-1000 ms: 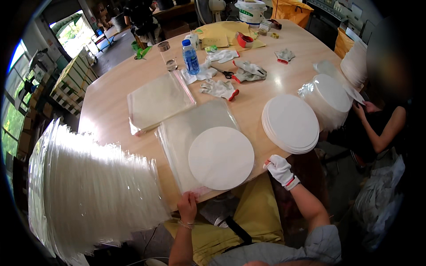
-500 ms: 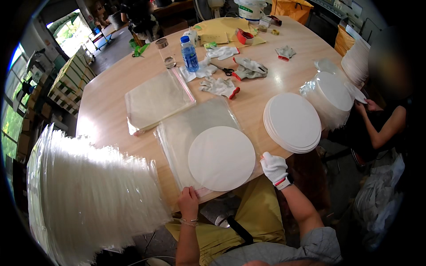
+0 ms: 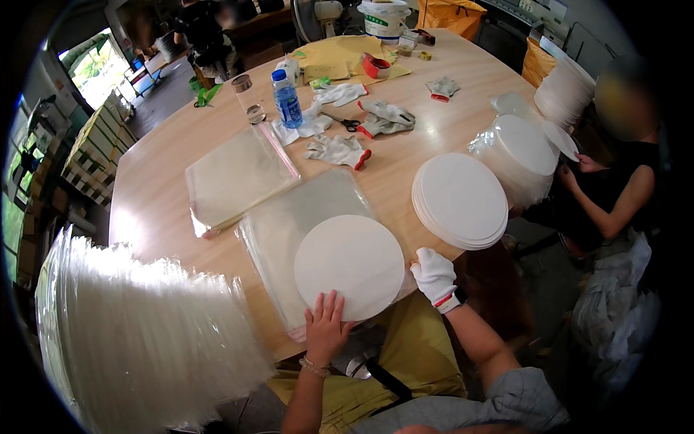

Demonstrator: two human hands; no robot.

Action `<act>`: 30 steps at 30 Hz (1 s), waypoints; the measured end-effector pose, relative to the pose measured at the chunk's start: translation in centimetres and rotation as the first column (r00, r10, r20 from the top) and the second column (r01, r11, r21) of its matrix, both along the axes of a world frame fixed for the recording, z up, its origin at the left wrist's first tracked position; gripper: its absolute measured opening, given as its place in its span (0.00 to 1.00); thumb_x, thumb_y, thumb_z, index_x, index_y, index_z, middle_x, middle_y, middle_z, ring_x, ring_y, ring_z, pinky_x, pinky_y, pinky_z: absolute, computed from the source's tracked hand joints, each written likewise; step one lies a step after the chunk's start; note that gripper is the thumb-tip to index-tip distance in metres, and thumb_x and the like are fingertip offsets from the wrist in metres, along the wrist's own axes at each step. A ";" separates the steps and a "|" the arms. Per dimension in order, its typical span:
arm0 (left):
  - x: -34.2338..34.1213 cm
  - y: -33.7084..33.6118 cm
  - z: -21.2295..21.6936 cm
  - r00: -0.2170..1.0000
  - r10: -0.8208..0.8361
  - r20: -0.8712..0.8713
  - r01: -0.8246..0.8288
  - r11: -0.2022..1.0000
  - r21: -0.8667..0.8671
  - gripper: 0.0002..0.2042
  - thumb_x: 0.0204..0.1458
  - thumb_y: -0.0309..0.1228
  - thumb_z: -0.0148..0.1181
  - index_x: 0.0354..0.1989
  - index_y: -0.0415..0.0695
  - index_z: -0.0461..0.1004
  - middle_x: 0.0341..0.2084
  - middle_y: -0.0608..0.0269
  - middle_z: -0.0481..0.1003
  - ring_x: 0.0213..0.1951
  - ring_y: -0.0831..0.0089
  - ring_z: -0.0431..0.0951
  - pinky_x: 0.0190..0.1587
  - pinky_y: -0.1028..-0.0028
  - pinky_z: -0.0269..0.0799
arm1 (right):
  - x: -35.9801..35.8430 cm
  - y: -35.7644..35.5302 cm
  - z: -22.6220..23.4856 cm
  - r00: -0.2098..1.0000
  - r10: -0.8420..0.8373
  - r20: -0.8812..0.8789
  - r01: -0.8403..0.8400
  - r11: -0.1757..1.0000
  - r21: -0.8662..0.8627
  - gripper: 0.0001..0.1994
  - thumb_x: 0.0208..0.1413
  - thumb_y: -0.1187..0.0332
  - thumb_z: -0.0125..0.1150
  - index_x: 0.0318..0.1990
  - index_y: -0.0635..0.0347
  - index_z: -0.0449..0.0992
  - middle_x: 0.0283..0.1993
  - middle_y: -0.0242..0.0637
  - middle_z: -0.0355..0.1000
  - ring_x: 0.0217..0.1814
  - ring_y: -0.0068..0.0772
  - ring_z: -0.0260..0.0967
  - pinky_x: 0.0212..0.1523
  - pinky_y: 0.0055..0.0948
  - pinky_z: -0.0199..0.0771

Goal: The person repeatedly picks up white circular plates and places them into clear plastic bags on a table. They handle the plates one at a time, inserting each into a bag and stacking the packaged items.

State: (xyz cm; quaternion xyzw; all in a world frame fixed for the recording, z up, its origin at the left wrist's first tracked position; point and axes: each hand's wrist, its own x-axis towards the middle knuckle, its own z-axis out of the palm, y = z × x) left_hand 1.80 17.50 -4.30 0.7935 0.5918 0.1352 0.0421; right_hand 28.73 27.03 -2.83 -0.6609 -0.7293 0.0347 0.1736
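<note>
A white round disc (image 3: 350, 264) lies flat at the table's near edge, over a stack of clear plastic bags (image 3: 289, 217); whether it is inside the top bag I cannot tell. My bare left hand (image 3: 327, 325) rests with fingers spread on the disc's lower left edge and the bag beside it. Close to the disc's right side, my right hand (image 3: 434, 276), in a white knitted glove, is curled closed at the table edge. Its fingers hide whatever they may hold. Right of the disc stands a stack of similar white discs (image 3: 463, 199).
A tall heap of clear bags (image 3: 144, 325) fills the left. Another bag pile (image 3: 242, 177), a blue bottle (image 3: 287, 100), scissors (image 3: 350, 124) and loose gloves (image 3: 337, 150) lie farther back. At right, another person holds a white disc (image 3: 560, 141) near wrapped discs (image 3: 522, 147).
My left hand has moved up and right from the bag's near edge, its fingers spreading onto the disc. My right hand stays beside the disc. The whole view has shifted slightly.
</note>
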 end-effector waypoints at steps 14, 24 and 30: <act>0.2 -0.4 0.4 0.997 0.005 -0.076 -0.011 0.997 -0.072 0.30 0.48 0.56 0.51 0.57 0.52 0.63 0.63 0.63 0.53 0.64 0.52 0.48 0.52 0.35 0.45 | 0.9 -2.7 -0.6 0.984 0.177 0.030 -0.179 0.970 0.166 0.22 0.44 0.55 0.58 0.45 0.59 0.71 0.59 0.47 0.57 0.61 0.54 0.50 0.60 0.58 0.44; 0.4 -0.7 0.4 0.996 0.010 -0.084 -0.013 0.999 -0.037 0.31 0.47 0.52 0.54 0.57 0.48 0.62 0.63 0.59 0.51 0.64 0.51 0.46 0.53 0.35 0.44 | 0.6 -3.4 -0.2 0.965 0.261 0.021 -0.260 0.945 0.198 0.21 0.43 0.55 0.59 0.45 0.51 0.74 0.60 0.47 0.55 0.61 0.56 0.50 0.60 0.60 0.44; 0.4 -0.9 0.2 0.996 0.015 -0.091 -0.018 0.999 -0.031 0.31 0.46 0.53 0.54 0.57 0.49 0.61 0.63 0.61 0.51 0.64 0.52 0.46 0.52 0.34 0.46 | 0.8 -3.0 -1.7 0.996 0.088 -0.006 -0.085 0.974 0.211 0.23 0.43 0.52 0.59 0.46 0.54 0.73 0.59 0.47 0.57 0.61 0.54 0.50 0.60 0.60 0.43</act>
